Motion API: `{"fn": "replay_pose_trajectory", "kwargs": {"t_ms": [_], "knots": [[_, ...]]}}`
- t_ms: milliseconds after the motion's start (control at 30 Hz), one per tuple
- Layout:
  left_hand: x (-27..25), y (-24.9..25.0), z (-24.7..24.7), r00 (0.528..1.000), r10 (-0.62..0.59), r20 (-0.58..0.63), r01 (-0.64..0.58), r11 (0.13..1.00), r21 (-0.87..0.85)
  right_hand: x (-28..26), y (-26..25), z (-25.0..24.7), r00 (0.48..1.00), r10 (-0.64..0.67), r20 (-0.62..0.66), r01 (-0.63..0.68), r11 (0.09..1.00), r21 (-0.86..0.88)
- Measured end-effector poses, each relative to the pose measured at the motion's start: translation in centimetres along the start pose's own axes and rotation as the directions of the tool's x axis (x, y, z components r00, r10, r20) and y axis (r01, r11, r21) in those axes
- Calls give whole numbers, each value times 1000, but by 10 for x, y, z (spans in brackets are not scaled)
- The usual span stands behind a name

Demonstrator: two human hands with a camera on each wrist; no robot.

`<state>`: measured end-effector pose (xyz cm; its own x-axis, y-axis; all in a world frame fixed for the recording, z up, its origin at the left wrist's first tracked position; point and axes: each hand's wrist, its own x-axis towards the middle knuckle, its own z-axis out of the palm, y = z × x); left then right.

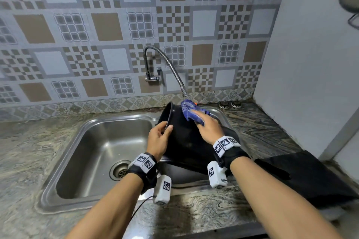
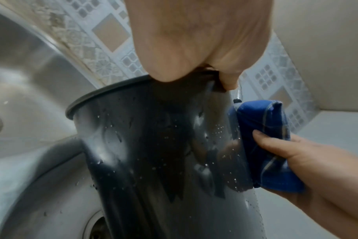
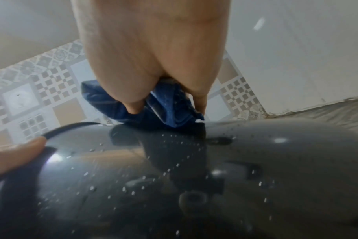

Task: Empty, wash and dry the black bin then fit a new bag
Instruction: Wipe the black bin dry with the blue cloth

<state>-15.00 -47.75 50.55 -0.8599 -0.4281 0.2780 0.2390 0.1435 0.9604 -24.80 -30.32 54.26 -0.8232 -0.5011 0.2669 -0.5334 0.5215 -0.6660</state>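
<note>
Both hands (image 1: 158,137) tilt black bin (image 1: 182,141), mouth toward tiled wall (image 1: 116,25).

Steel sink (image 1: 64,163) — tap (image 1: 167,64) above

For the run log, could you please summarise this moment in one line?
stage: drying | left hand: grips black bin rim | right hand: presses blue cloth on wet side | over sink

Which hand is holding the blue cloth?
The right hand holds the blue cloth, pressing it on the black bin. The left hand only grips the bin's rim.
</note>
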Motion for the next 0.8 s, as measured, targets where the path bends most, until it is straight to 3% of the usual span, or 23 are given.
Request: {"fn": "replay_pose_trajectory", "kwargs": {"t_ms": [167, 333, 533, 667, 800], "knots": [[-5, 2, 4, 996, -87, -36, 79, 979, -186, 5, 3, 13, 995, -101, -6, 98, 978, -183], [-10, 8, 15, 996, -67, -63, 56, 984, -166, -10, 1, 16, 987, -154, -44, 137, 956, -259], [-21, 11, 21, 994, -92, -52, 76, 964, -254, -9, -6, 11, 990, -122, 67, 131, 979, -158], [-28, 12, 21, 992, -107, -68, 80, 945, -318, -13, -15, 11, 971, -100, 216, 161, 945, -284], [-33, 14, 19, 993, -103, -62, 76, 935, -347, -12, -19, 12, 966, -114, 233, 188, 927, -325]]}}
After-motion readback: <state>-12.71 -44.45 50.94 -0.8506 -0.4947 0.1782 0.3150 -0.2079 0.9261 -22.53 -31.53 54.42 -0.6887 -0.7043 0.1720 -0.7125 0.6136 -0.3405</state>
